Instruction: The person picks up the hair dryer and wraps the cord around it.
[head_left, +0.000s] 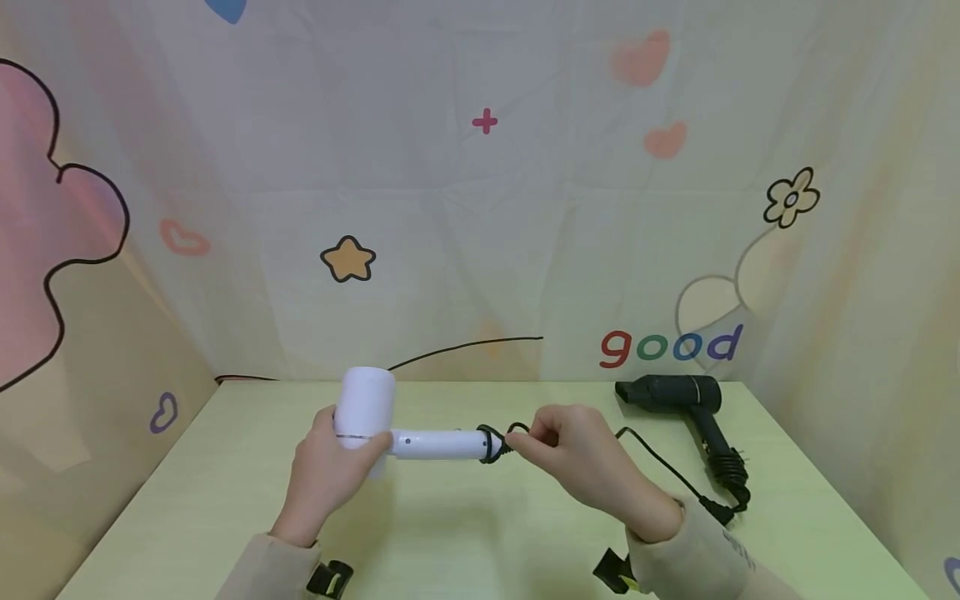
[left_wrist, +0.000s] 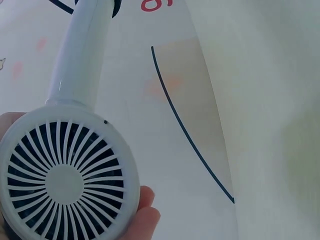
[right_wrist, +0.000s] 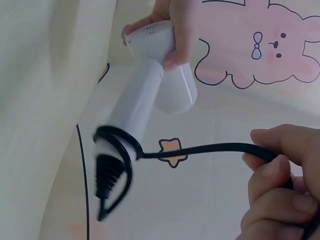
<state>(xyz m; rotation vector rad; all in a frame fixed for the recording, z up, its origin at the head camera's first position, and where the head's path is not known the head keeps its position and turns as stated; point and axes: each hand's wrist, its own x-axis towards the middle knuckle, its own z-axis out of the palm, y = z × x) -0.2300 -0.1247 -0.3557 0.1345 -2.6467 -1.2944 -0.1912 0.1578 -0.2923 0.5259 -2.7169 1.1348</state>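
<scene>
A white hair dryer (head_left: pixel 438 444) is held up over the table, its handle pointing right. My left hand (head_left: pixel 330 467) grips it round the barrel, thumb across the near side. In the left wrist view the slotted round grille (left_wrist: pixel 65 185) of the barrel faces the camera. A black cord (right_wrist: pixel 210 149) leaves the handle's end, loops round it and runs to my right hand (head_left: pixel 581 458). Between thumb and curled fingers, the right hand (right_wrist: pixel 280 190) pinches that cord a short way off the handle.
A black hair dryer (head_left: pixel 675 393) lies at the table's back right, cord coiled round its handle. A thin black cord (head_left: pixel 660 462) runs from behind my right hand towards a plug (head_left: pixel 717 508) beside it. A printed curtain (head_left: pixel 480 275) rises behind the pale table (head_left: pixel 247 467).
</scene>
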